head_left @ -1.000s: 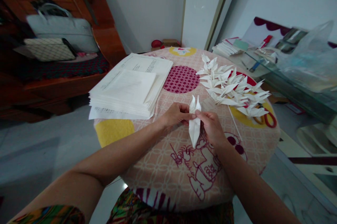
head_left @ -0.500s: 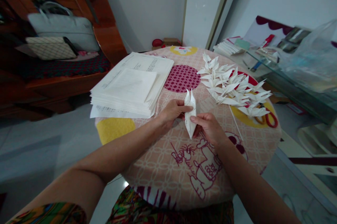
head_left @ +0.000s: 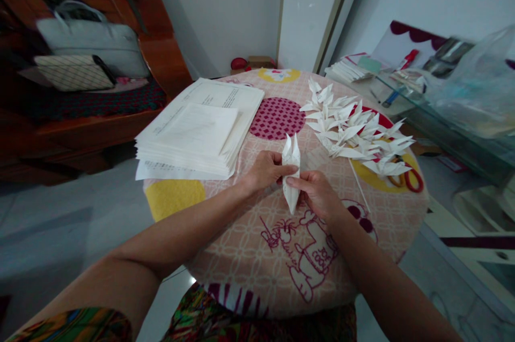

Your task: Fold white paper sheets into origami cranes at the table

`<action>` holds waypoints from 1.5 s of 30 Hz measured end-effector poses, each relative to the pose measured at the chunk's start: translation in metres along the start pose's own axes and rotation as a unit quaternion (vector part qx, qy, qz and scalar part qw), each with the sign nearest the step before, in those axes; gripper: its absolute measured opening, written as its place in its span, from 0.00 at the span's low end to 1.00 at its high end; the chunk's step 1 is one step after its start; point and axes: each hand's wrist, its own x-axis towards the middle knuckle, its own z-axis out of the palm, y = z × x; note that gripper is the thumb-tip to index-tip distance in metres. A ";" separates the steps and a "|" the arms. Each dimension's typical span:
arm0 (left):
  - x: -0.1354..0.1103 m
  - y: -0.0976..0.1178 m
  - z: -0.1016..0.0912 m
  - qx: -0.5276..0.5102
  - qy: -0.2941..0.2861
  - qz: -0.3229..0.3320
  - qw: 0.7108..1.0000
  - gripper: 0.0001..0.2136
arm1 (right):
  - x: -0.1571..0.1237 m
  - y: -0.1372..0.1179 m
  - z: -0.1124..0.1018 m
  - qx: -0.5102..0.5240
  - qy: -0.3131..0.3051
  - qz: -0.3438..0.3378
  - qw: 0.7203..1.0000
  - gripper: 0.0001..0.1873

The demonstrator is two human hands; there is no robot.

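Note:
Between my two hands, over the middle of the round table, is a folded white paper piece [head_left: 291, 200] with two narrow points at its far end and one at its near end. My left hand [head_left: 267, 170] pinches it from the left, thumb across its middle. From the right, my right hand [head_left: 317, 189] grips its lower part, thumb on top and fingers hidden beneath. Right of my hands lies a group of several folded paper cranes [head_left: 350, 130]. A stack of printed paper sheets [head_left: 201, 127] lies to the left, with smaller squares on top.
Red-handled scissors [head_left: 412, 180] lie partly under the cranes, near a thin white stick [head_left: 359, 184]. A patterned cloth [head_left: 249, 256] covers the table. At right stands a glass shelf [head_left: 442, 127] with a plastic bag [head_left: 475, 84]. A wooden bench [head_left: 96, 122] holds bags at left.
My right thumb has shifted slightly left across the folded paper, and the paper's two far points stand a little wider apart. The view has moved slightly.

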 end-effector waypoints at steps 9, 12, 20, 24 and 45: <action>0.000 0.005 0.003 -0.047 0.014 -0.082 0.995 0.09 | -0.001 -0.003 0.001 0.017 -0.006 0.012 1.000 0.12; 0.000 0.009 0.002 -0.056 0.016 -0.104 0.993 0.08 | -0.002 -0.003 0.001 0.005 -0.015 0.028 0.999 0.12; 0.006 0.015 -0.010 -0.067 0.037 -0.116 0.990 0.07 | -0.008 -0.007 0.003 -0.041 -0.065 0.062 0.995 0.13; 0.009 0.015 -0.015 -0.073 0.043 -0.116 0.990 0.07 | -0.008 -0.007 0.003 -0.043 -0.073 0.064 0.994 0.15; 0.012 0.015 -0.018 -0.123 0.015 -0.110 0.986 0.07 | -0.009 -0.007 0.002 -0.025 -0.089 0.027 0.995 0.18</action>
